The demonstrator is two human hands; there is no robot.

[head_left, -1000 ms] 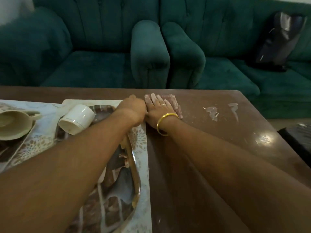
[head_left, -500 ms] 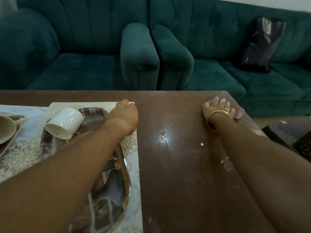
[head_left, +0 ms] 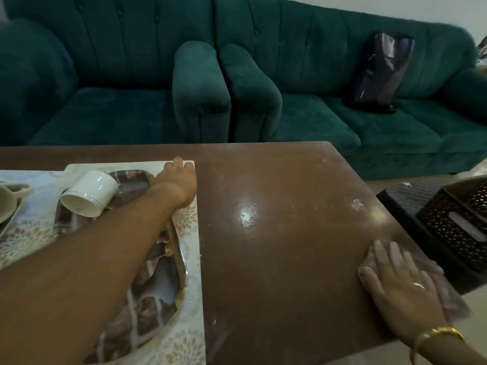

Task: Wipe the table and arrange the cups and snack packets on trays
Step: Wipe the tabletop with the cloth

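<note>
Brown table (head_left: 276, 206), centre frame: right hand (head_left: 395, 285), fingers flat on cloth (head_left: 448, 293), has swept to lower right; left hand (head_left: 179, 180), fingers curled, steadies tray (head_left: 189, 325); crumbs remain.

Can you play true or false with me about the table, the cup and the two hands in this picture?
1. The white cup is standing upright. False: it lies on its side on the tray.
2. The right hand presses flat on a cloth at the table's right edge. True.
3. The left hand is holding the white cup. False: it rests at the far corner of the floral mat, apart from the cup.
4. Some crumbs and a smear are on the table. True.
5. A red sofa stands behind the table. False: the sofa is dark green.
</note>
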